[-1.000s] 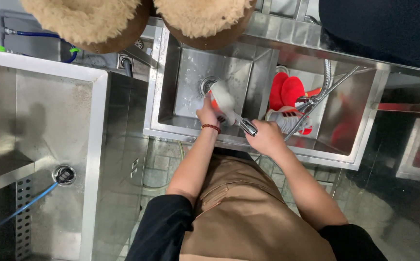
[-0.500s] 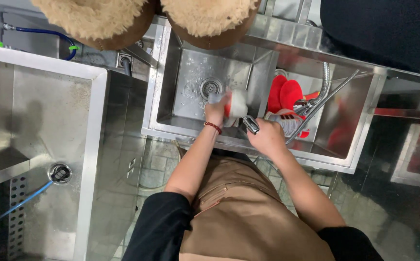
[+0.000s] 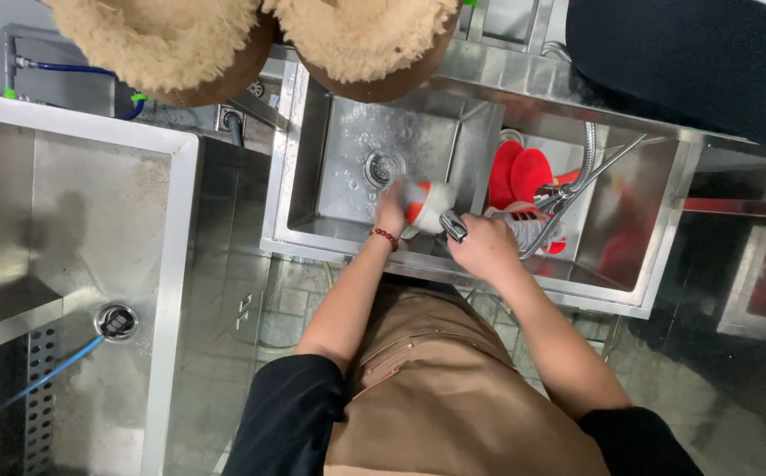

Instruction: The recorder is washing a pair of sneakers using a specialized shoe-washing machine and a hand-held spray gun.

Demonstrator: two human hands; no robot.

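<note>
Left hand gripping shoe, perhaps sprayer right

steel sink | wet basin, drain | red shoes in right basin

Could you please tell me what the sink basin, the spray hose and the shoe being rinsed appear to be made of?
Sink basin: looks like brushed stainless steel, grey with dull reflections and folded edges.
Spray hose: seemingly coiled metal, silvery and ribbed; its head sits in the right hand.
Shoe in the left hand: white and red, probably fabric or synthetic with a rubbery sole; too small to tell.
</note>
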